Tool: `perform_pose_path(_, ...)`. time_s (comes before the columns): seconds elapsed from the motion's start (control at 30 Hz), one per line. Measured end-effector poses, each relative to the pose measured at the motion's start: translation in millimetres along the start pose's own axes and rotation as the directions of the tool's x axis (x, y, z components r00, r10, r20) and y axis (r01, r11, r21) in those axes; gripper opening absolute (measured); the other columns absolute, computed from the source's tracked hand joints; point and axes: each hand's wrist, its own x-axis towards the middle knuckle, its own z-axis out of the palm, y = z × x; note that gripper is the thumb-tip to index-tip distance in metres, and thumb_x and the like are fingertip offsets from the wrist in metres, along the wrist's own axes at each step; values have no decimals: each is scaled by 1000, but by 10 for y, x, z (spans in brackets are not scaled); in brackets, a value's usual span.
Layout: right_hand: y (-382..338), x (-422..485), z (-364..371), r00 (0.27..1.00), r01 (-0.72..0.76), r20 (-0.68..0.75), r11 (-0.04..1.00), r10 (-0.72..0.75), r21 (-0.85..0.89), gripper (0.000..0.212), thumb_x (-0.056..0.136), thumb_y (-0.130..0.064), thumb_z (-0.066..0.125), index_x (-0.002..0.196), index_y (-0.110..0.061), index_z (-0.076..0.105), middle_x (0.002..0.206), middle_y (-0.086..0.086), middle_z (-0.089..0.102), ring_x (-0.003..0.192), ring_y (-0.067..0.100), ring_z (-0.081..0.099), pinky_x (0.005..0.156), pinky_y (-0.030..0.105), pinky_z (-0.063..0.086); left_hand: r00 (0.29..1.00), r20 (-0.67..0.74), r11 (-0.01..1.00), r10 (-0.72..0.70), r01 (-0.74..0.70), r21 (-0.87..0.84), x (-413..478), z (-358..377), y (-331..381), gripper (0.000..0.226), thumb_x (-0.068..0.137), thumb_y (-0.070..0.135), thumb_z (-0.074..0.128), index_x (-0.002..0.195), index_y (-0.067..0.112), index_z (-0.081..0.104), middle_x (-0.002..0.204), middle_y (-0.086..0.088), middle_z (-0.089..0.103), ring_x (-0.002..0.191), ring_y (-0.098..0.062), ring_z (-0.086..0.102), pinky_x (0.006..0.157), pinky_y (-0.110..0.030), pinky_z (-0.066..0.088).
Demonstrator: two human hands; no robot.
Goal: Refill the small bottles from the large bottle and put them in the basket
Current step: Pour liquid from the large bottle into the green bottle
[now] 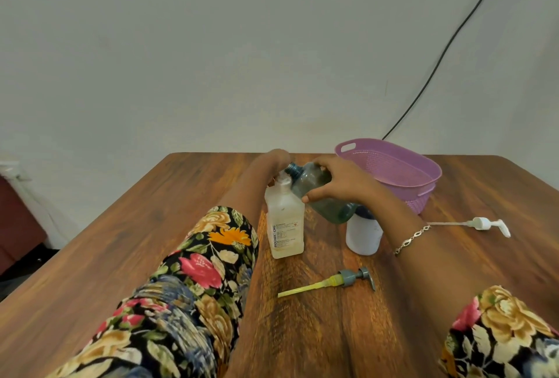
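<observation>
The right hand (338, 181) has its grip closed around the grey bottle (328, 206), thumb on the near side and fingers over the top, holding it off the table (151, 226) at a slant, with its open neck up against the top of the clear bottle (284, 220). The clear bottle stands upright on the table just to the left. The left hand (276, 157) reaches behind the two necks; it is blurred and mostly hidden, so I cannot tell whether its grip is open or holding the clear bottle's neck. The grey bottle's mouth sits higher than its base, so pouring looks not yet under way. To do this well, bring the two mouths close and in line, steady the standing bottle so it cannot tip, then raise the base slowly for a thin stream and watch the level. A white bottle (361, 235) waits behind the right forearm, and the purple basket (423, 193) sits at the far right of the table with no bottle showing in it. A grey pump (348, 276) and a white pump (484, 223) lie loose on the table, apart from the bottles
</observation>
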Motion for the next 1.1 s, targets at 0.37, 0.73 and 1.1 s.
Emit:
perform_pose_path(0.37, 16, 6, -16, 1000, 12, 18, 999, -13, 34, 76, 73, -38, 75, 137, -16, 40, 132, 4, 48, 113, 19, 48, 83, 24, 40, 995, 77, 995, -58, 63, -72, -51, -44, 46, 31, 99, 26, 31, 110, 3, 48, 100, -19, 53, 78, -27, 51, 79, -39, 46)
perform_pose_path(0.73, 84, -6, 57, 1000, -3, 29, 999, 2, 43, 78, 71, -39, 76, 136, -16, 41, 130, 4, 50, 111, 20, 50, 87, 27, 44, 1000, 19, 981, 12, -15, 193, 48, 54, 2, 25, 99, 6, 31, 98, -5, 53, 74, -7, 45, 69, -16, 45, 89, -29, 42)
perform_pose_path(1.1, 64, 17, 41, 1000, 10, -5, 999, -10, 52, 76, 71, -39, 76, 135, -17, 42, 131, 3, 50, 112, 19, 50, 84, 25, 41, 1000, 22, 983, -18, 14, 183, 60, 0, -29, 30, 98, 7, 33, 74, -3, 48, 80, -18, 53, 71, -27, 53, 74, -32, 47)
